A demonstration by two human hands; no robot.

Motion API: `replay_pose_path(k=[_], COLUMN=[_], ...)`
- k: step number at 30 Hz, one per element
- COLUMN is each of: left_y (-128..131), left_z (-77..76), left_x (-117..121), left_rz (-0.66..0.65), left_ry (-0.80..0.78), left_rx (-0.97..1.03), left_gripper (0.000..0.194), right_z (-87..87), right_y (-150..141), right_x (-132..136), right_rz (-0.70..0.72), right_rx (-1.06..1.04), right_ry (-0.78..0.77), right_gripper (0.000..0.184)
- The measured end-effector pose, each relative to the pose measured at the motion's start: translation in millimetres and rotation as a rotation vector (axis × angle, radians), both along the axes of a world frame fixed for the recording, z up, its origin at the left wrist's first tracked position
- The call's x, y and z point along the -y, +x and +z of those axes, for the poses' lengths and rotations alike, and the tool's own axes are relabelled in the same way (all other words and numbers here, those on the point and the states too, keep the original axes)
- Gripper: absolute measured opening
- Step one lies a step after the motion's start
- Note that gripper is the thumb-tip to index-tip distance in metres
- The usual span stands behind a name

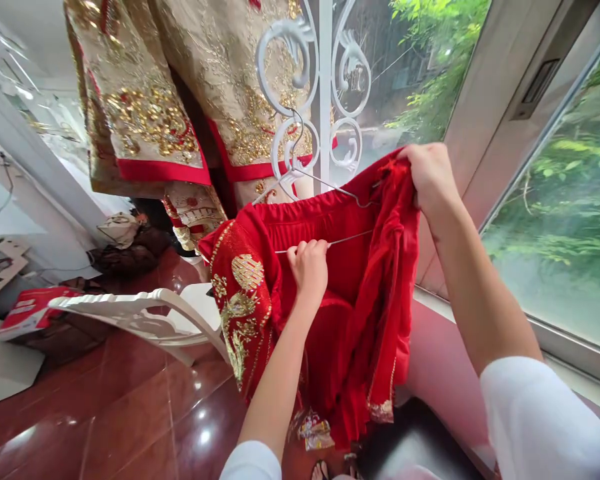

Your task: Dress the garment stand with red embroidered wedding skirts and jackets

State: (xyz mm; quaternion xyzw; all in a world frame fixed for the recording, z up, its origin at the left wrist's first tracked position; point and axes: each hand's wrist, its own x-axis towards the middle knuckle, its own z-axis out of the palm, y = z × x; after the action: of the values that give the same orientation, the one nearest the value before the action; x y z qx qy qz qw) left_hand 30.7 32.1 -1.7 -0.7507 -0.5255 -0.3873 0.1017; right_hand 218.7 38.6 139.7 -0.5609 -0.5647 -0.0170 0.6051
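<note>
A red skirt [330,320] with gold embroidery and a gathered elastic waistband hangs open in front of me. Inside the waistband sits a thin wire hanger [347,239], its hook rising in front of a white scrollwork stand [325,80]; whether the hook rests on the stand I cannot tell. The fingers of my left hand [310,267] are closed round the hanger's lower bar, at the middle of the skirt opening. Up at the right end of the waistband, my right hand [430,175] grips the bunched red cloth. Its fingertips are partly hidden by the fabric.
Behind the skirt hang cream and gold beaded garments [155,127] with red hems. A white chair [145,310] stands to the left on the glossy red tiled floor [130,413]. Glass windows [560,253] run along the right. Below lies a black cushioned seat [415,440].
</note>
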Motion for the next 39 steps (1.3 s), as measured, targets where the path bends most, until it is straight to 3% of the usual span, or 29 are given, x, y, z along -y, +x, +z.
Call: replay_pose_path(k=[2, 4, 6, 9, 12, 15, 18, 20, 22, 27, 31, 33, 37, 39], left_y=[5, 8, 10, 8, -2, -24, -52, -66, -75, -80, -80, -81, -77, -67], left_z=[0.0, 0.7, 1.9, 1.2, -10.9, -37.9, -66.7, -77.8, -80.9, -79.7, -89.2, -91.4, -85.4, -84.4], left_x=[-2, -6, -9, -1, 25, 57, 74, 75, 74, 87, 106, 112, 124, 132], left_rz=[-0.002, 0.013, 0.026, 0.010, 0.033, 0.231, 0.470, 0.538, 0.522, 0.354, 0.137, 0.098, 0.254, 0.306], left_ry=[0.001, -0.001, -0.002, 0.056, 0.195, 0.246, 0.124, 0.014, -0.099, -0.244, -0.416, -0.415, -0.258, -0.223], left_rx=[0.002, 0.010, 0.021, 0.027, -0.005, 0.019, 0.093, 0.111, 0.150, 0.440, 0.693, 0.728, 0.580, 0.546], left_gripper=[0.031, 0.031, 0.031, 0.031, 0.035, 0.044, 0.050, 0.046, 0.040, 0.034, 0.030, 0.031, 0.032, 0.033], right_z=[16.9, 10.9, -16.6, -74.9, -123.8, -157.5, -181.3, -190.0, -192.2, -191.5, -201.6, -206.7, -213.1, -214.1], right_y=[-12, -30, -49, -65, -67, -65, -60, -55, -51, -53, -65, -67, -68, -72], right_x=[5, 17, 32, 47, 55, 66, 79, 85, 90, 101, 109, 114, 129, 136], right_rz=[-0.086, -0.159, -0.190, -0.253, -0.355, -0.447, -0.458, -0.406, -0.306, 0.006, 0.201, 0.197, 0.112, 0.171], right_rx=[0.042, 0.132, 0.300, 0.539, 0.621, 0.579, 0.468, 0.372, 0.269, -0.052, -0.334, -0.359, -0.222, -0.178], right_ry=[0.036, 0.047, -0.011, -0.213, -0.200, -0.110, -0.155, -0.256, -0.355, -0.387, -0.379, -0.347, -0.368, -0.448], right_gripper=[0.045, 0.045, 0.038, 0.024, 0.016, 0.019, 0.032, 0.026, 0.017, 0.019, 0.030, 0.033, 0.030, 0.034])
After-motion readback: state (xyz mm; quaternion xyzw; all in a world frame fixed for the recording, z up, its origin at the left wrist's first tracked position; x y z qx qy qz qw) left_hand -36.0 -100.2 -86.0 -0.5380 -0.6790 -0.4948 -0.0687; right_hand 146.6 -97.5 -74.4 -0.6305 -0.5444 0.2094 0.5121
